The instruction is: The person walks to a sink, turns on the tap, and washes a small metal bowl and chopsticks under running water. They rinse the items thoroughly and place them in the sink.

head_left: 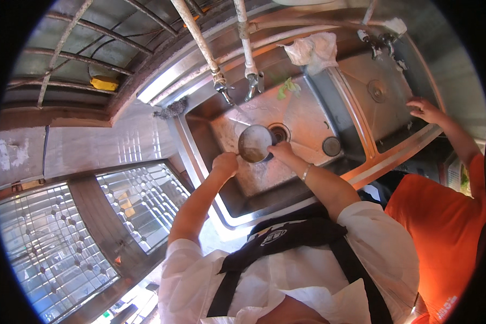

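Note:
A small round metal pan [255, 141] is held over the left sink basin [302, 116], beside its drain [279, 131]. Cloudy liquid or brownish residue shows inside it. My left hand [225, 163] is closed at the pan's left side, seemingly around a short handle mostly hidden by the fingers. On the opposite side my right hand [282, 153] grips the rim, its fingers partly out of sight. Above the pan hangs the left tap [223, 93], with what looks like a thin stream coming down from it.
A second tap [252, 87] stands beside the first. Green leaves [289, 88] and a round dark strainer [331, 146] lie in the basin. A dark scouring pad [171, 108] rests at the left rim, a crumpled white cloth [312, 51] behind. Another person's hand [425, 110] is over the right basin.

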`<state>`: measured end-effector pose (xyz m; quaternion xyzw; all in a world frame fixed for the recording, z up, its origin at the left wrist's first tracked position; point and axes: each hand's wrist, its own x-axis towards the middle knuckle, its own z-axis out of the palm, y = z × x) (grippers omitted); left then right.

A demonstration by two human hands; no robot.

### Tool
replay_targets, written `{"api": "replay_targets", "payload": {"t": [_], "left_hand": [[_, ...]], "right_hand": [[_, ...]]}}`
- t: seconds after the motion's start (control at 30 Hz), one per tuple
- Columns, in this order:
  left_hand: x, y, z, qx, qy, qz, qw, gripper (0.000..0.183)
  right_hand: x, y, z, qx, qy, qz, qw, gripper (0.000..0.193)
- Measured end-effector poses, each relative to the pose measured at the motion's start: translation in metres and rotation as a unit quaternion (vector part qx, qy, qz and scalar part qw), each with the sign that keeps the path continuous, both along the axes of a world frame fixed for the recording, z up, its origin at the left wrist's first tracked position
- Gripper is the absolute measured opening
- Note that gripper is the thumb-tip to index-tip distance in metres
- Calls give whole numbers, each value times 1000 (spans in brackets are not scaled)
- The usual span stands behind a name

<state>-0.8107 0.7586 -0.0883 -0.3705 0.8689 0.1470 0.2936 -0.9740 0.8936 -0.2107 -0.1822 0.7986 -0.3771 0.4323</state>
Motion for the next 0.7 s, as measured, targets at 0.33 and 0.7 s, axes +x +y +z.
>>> {"api": "replay_targets", "payload": {"t": [0.33,0.7], "left_hand": [[-1,2,3,31,-62,-196,978,32],[-5,-12,29,39,-27,-11,999,23]], "right_hand": [[-3,6,-25,40,-48,10,998,36],[11,10,-32,19,31,198,980,39]]}}
